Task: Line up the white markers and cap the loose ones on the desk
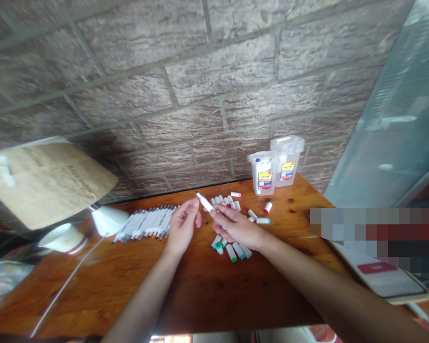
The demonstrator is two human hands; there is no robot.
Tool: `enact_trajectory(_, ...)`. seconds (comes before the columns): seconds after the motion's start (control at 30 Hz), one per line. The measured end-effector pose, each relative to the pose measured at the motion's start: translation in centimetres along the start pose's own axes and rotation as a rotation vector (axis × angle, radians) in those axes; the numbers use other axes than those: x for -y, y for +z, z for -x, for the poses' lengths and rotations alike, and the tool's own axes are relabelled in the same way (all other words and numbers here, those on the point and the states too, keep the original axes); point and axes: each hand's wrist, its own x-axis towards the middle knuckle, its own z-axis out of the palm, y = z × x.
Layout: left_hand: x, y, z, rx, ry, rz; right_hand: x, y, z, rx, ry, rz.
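My right hand [238,224] is closed around a white marker [205,203], which tilts up and to the left with its dark end pointing at the wall. Close beside the marker's upper part is my left hand [184,221], its fingers curled in with thumb and forefinger together; whether they pinch anything is hidden. Several white marker caps with green and teal ends [236,251] lie below my right hand. Behind it are more caps with red and pink ends [226,202]. To the left, a row of white markers [146,223] lies side by side on the table.
Two clear plastic cases [263,183] stand against the stone wall [200,119] at the back right. A lamp with a paper shade [50,181] and a white cup [62,238] are on the left. A phone [386,281] lies on the wooden table [236,300] at right.
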Motion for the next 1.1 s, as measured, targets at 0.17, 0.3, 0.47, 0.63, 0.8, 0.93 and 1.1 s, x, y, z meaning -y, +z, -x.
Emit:
enact_trajectory(0.17,-0.3,0.2,-0.2,0.000,-0.026,0.054,0.4,0.2,0.3,-0.011,-0.004,0.062)
enact_trajectory(0.3,-0.3,0.1,0.0,0.034,-0.028,0.042,0.5,0.2,0.2,-0.074,-0.016,0.004)
enact_trajectory(0.47,-0.5,0.2,0.2,0.141,-0.033,-0.024,0.7,0.3,0.2,-0.087,-0.009,-0.061)
enact_trajectory(0.63,-0.7,0.3,0.3,0.177,-0.005,-0.056,0.7,0.1,0.2,-0.104,-0.047,-0.045)
enact_trajectory(0.8,-0.5,0.1,0.3,0.147,-0.018,-0.102,1.7,-0.9,0.1,-0.164,-0.029,-0.222)
enact_trajectory(0.93,-0.3,0.0,0.3,0.215,0.001,-0.146,2.2,-1.5,0.0,-0.193,-0.046,-0.292)
enact_trajectory(1.1,-0.5,0.2,0.4,0.242,0.013,-0.168,0.9,-1.4,-0.4,-0.235,0.025,-0.160)
